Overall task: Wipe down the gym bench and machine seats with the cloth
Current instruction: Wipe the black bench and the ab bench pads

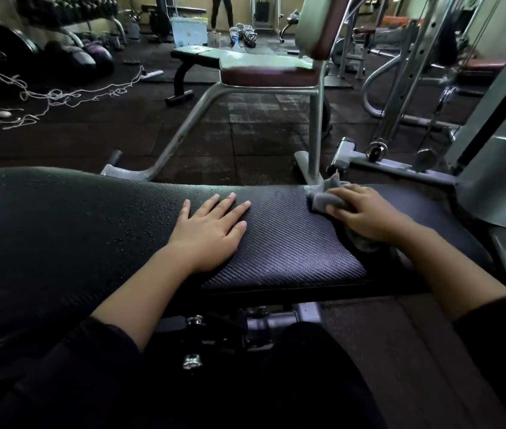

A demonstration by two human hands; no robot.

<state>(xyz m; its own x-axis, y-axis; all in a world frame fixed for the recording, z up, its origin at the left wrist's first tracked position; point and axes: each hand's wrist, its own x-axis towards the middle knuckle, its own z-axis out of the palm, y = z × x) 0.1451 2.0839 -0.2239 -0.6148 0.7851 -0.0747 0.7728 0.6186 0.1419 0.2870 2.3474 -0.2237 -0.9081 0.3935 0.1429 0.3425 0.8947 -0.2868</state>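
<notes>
The right hand (366, 212) presses a crumpled grey cloth (327, 200) onto the far right part of the black, diagonally ribbed vinyl bench (276, 243), its fingers (343, 198) curled over the wad so that grey folds poke out ahead of the knuckles and a darker tail trails back under the wrist. The left hand (211, 226) lies flat on the pad near its middle, fingers straight and slightly spread, holding nothing and seemingly steadying the body. The bench runs lengthwise from left to right across the view, and the part that appears still unwiped lies to the left of the cloth: a scatter of small droplets (149, 212) beads the pad beyond the left hand. So the coming stroke most likely has to travel leftward along the long axis, and the flat left hand sits squarely between cloth and droplets; it would probably have to lift clear. Beyond the bench stands a maroon-and-pale upholstered machine seat (264, 68) on a grey steel frame, with a flat black bench (196, 55) farther back, a tangled white cord (53, 96) on the dark rubber floor tiles (245, 134), and a cable machine's uprights (412, 75) to the right.
</notes>
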